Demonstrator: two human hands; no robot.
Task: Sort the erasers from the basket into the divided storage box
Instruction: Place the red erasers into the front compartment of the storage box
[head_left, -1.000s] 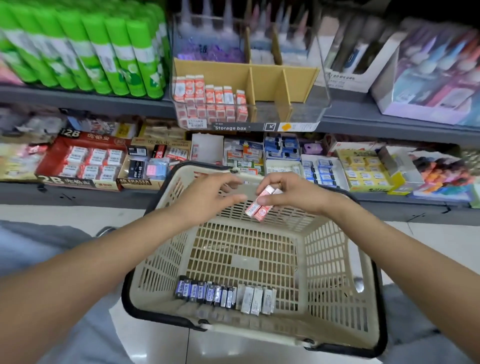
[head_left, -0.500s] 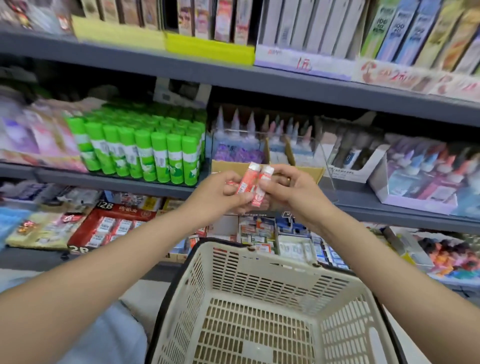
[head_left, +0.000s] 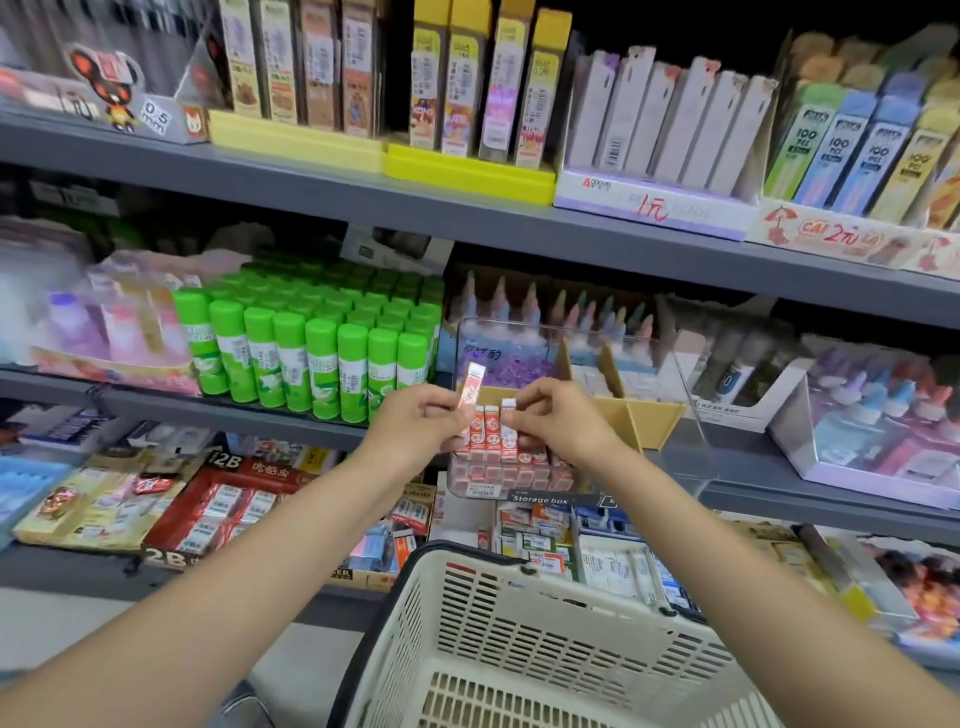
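Both arms out fwd, left hand (head_left: 415, 421) & right hand (head_left: 563, 421) each in pinch grip, fingers curled

We see a red-and-white wrapped eraser (head_left: 471, 388) pinched upright in our left hand (head_left: 415, 431), its white end tilted slightly right, just above the rows already packed. A second eraser (head_left: 507, 421) of the same wrapper stands in the fingers of our right hand (head_left: 561, 426), its lower part among the standing erasers (head_left: 488, 441) that fill the left compartment of the clear storage box (head_left: 675, 374), directly beneath both hands. Tan dividers (head_left: 631, 415) partition the box to the right of our right hand. The cream slatted basket (head_left: 519, 639) sits below our wrists.
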